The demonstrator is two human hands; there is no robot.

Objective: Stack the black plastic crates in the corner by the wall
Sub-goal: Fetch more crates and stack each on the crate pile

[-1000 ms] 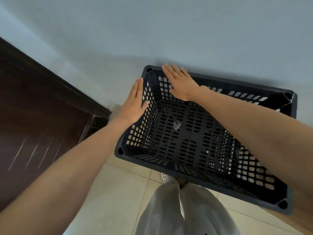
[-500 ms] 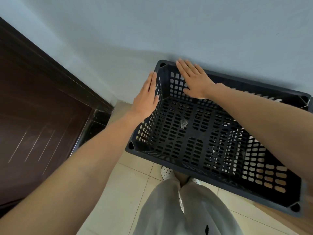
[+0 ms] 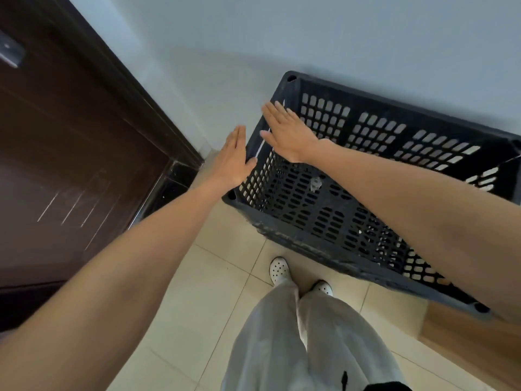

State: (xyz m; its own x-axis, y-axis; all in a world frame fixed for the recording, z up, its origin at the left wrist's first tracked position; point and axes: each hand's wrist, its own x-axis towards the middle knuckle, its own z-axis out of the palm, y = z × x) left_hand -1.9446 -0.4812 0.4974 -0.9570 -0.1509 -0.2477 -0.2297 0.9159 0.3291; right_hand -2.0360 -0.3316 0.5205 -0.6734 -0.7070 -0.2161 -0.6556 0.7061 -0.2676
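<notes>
Black plastic crate (image 3: 366,176) against the pale wall (image 3: 338,38), just right of flat, open left hand (image 3: 232,162) and beneath flat, open right hand (image 3: 287,134) over its left end.

No readable text anywhere — not on the crate (image 3: 394,170) (nor door (image 3: 70,150)).

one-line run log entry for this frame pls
phase: placing | object: black perforated plastic crate by wall | left hand: open, flat at crate's left end | right hand: open, flat, inside crate
</notes>
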